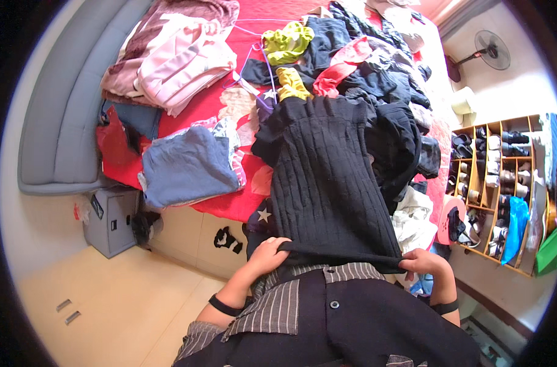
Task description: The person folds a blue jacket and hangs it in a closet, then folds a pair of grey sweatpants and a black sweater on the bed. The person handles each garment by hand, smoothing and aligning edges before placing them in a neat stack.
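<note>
A black ribbed knit garment (pixel 327 177) is spread lengthwise on the bed, its far end bunched and its near hem drawn toward my body. My left hand (pixel 269 255) grips the left corner of that hem, fingers closed on the cloth. At the right corner my right hand (pixel 424 263) pinches the same edge. Between the hands the hem runs nearly straight and looks rolled or folded over. Dark cloth with white stars (pixel 263 214) shows under its left side. Along its right side lie other black clothes (pixel 396 147) and white clothing (pixel 413 214).
A folded blue garment (pixel 190 165) tops a pile on the red bedspread (pixel 245 205). Pink clothing (pixel 184 64) lies farther back, with purple hangers (pixel 269 73) beside it. Mixed clothes (pixel 376 73) fill the far right. A shoe rack (pixel 492 183) stands right; a grey safe (pixel 112 220) is left.
</note>
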`<state>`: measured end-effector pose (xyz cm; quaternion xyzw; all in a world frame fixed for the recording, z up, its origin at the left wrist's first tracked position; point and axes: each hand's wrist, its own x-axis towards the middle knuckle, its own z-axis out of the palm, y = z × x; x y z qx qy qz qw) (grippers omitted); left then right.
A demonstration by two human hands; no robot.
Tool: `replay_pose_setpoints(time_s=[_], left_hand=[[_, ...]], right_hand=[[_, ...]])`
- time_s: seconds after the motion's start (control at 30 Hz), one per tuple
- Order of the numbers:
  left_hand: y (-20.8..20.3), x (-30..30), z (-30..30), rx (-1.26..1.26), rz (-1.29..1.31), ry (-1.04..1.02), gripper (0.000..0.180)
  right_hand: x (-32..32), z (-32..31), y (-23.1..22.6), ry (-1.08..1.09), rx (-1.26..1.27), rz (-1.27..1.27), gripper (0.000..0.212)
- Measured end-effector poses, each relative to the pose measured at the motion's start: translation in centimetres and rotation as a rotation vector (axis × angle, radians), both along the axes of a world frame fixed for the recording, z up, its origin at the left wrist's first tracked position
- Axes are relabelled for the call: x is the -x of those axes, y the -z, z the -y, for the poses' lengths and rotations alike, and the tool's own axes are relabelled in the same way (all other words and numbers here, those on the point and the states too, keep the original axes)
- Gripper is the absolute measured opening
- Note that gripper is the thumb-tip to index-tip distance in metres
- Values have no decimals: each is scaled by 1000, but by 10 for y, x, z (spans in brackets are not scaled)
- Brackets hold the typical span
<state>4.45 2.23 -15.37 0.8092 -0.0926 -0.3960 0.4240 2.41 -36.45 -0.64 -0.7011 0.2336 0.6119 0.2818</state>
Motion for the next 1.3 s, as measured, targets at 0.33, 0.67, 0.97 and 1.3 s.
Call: replay_pose_setpoints(time_s=[0.33,0.67,0.97,1.3], left_hand=[[6,-7,1,-25,-41,-50,31],[-8,-5,-5,-301,-248,143,46],[-25,19,0,-124,82,-11,32],[-72,26,-11,-79,720,-113,31]], right_hand=[[1,-5,10,-40,141,15,35],[30,-5,37,31,-28,-76,36],[68,2,68,146,-114,186,31],[59,-5,64,-88,-230,482,35]])
